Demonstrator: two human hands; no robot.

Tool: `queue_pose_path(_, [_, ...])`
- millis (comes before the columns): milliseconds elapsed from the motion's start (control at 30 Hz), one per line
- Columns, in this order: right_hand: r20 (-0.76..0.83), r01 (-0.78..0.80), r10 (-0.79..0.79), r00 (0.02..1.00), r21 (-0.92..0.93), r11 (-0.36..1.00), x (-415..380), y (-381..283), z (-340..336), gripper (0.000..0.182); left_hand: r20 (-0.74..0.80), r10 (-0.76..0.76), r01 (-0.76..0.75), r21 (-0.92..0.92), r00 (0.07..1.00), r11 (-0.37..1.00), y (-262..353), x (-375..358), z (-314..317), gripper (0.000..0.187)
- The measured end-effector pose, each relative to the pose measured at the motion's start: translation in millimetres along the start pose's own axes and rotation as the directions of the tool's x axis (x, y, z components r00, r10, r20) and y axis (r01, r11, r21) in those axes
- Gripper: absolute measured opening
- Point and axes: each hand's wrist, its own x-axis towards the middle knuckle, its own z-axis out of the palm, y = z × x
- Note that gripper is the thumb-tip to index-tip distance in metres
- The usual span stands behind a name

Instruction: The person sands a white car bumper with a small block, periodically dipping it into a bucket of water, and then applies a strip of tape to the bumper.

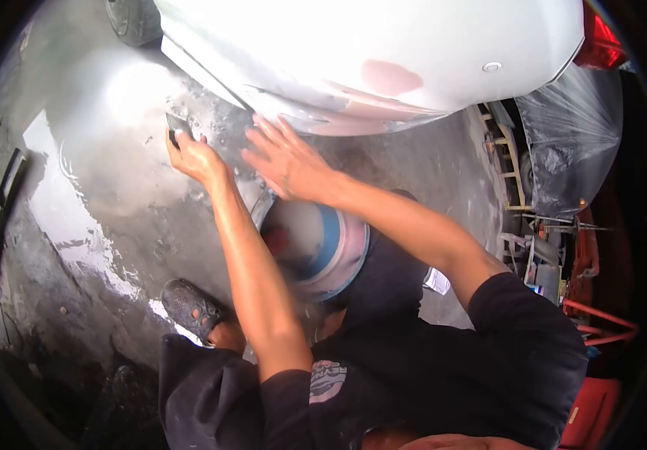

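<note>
My left hand (198, 159) is closed on a small dark flat pad (178, 124), held out over the wet floor. My right hand (287, 159) holds nothing; its fingers are spread, with the fingertips right at the lower edge of a white car body (451, 45). Pinkish patches (391, 77) show on the car's panel, and more of that colour runs along its lower edge. Below my hands, between my legs, stands a bucket (361, 244) with blue and pink bands and cloudy liquid inside. Something reddish shows within it, blurred.
A car wheel (134, 19) is at the upper left, a red tail light (602, 43) at the upper right. Clear plastic sheeting (574, 135) hangs over something at the right, beside metal frames and red parts. A dark strip (1, 225) lies on the wet concrete floor (113, 202).
</note>
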Motion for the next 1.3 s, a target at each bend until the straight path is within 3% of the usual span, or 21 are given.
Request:
queue_pose_path(100, [0.080, -0.047, 0.019, 0.997, 0.352, 0.935, -63, -9, 19, 0.053, 0.010, 0.019, -0.019, 0.009, 1.000, 1.000, 11, -8, 14, 0.049])
queue_pose_path(167, [0.093, -0.043, 0.015, 0.996, 0.302, 0.952, -73, -11, 5, 0.053, 0.152, 0.243, -0.264, 0.135, 0.958, 0.955, -12, 10, 21, 0.048])
queue_pose_path(200, [0.125, -0.061, 0.031, 0.992, 0.249, 0.967, -73, -9, 1, 0.053, 0.198, 0.247, -0.272, 0.110, 0.949, 0.956, -6, 6, 27, 0.048])
queue_pose_path(267, [0.099, -0.039, 0.007, 0.995, 0.321, 0.946, -66, -1, 0, 0.049, 0.237, 0.263, -0.292, 0.092, 0.935, 0.952, 2, -7, 40, 0.047])
queue_pose_path(333, [0.081, -0.026, -0.006, 0.997, 0.390, 0.921, -58, 11, 7, 0.046, 0.493, 0.356, -0.528, 0.268, 0.794, 0.806, 6, -16, 47, 0.048])
queue_pose_path(400, [0.251, -0.093, -0.042, 0.967, 0.501, 0.861, -52, 30, 19, 0.038, 0.482, 0.392, -0.578, 0.332, 0.783, 0.746, -14, -50, 49, 0.049])
queue_pose_path(433, [0.240, -0.086, -0.044, 0.970, 0.505, 0.859, -50, 33, 28, 0.038, 0.478, 0.430, -0.623, 0.387, 0.766, 0.680, -20, -62, 51, 0.049])
queue_pose_path(500, [0.572, -0.466, 0.220, 0.791, 0.330, 0.821, -46, 28, 45, 0.038, 0.475, 0.426, -0.629, 0.453, 0.770, 0.631, -22, -84, 48, 0.049])
queue_pose_path(567, [0.538, -0.416, 0.205, 0.818, 0.305, 0.857, -45, 28, 48, 0.038, 0.464, 0.436, -0.634, 0.500, 0.771, 0.590, -22, -73, 51, 0.049])
queue_pose_path(633, [0.304, -0.310, 0.174, 0.937, 0.490, 0.815, -48, 23, 32, 0.038, 0.490, 0.408, -0.615, 0.401, 0.770, 0.679, -20, -56, 45, 0.049])
queue_pose_path(667, [0.219, -0.257, 0.168, 0.961, 0.483, 0.837, -51, 23, 38, 0.039, 0.490, 0.399, -0.609, 0.410, 0.775, 0.679, -18, -53, 44, 0.049])
queue_pose_path(767, [0.259, -0.289, 0.188, 0.948, 0.444, 0.848, -52, 21, 36, 0.041, 0.465, 0.387, -0.579, 0.403, 0.796, 0.709, 0, -52, 51, 0.048])
queue_pose_path(833, [0.271, -0.293, 0.186, 0.944, 0.437, 0.851, -51, 22, 41, 0.042, 0.472, 0.407, -0.620, 0.521, 0.782, 0.586, -15, -75, 43, 0.048])
queue_pose_path(900, [0.288, -0.304, 0.193, 0.938, 0.415, 0.858, -51, 25, 44, 0.043, 0.469, 0.436, -0.639, 0.515, 0.768, 0.571, -21, -58, 49, 0.049])
queue_pose_path(967, [0.153, -0.234, 0.182, 0.971, 0.482, 0.844, -51, 23, 42, 0.036, 0.514, 0.429, -0.669, 0.561, 0.743, 0.487, -10, -28, 56, 0.049])
queue_pose_path(1100, [0.113, -0.191, 0.156, 0.981, 0.449, 0.873, -47, 23, 44, 0.038, 0.530, 0.425, -0.679, 0.558, 0.734, 0.477, -8, -40, 54, 0.047])
queue_pose_path(1167, [0.256, -0.284, 0.185, 0.949, 0.436, 0.854, -50, 26, 45, 0.039, 0.492, 0.437, -0.658, 0.534, 0.753, 0.531, -22, -72, 45, 0.044])
queue_pose_path(1200, [0.221, -0.265, 0.184, 0.958, 0.428, 0.864, -50, 26, 47, 0.039, 0.514, 0.467, -0.694, 0.526, 0.720, 0.491, -25, -63, 45, 0.045])
queue_pose_path(1300, [0.125, -0.209, 0.170, 0.977, 0.453, 0.867, -49, 23, 50, 0.036, 0.533, 0.415, -0.676, 0.562, 0.737, 0.478, 0, -22, 54, 0.047])
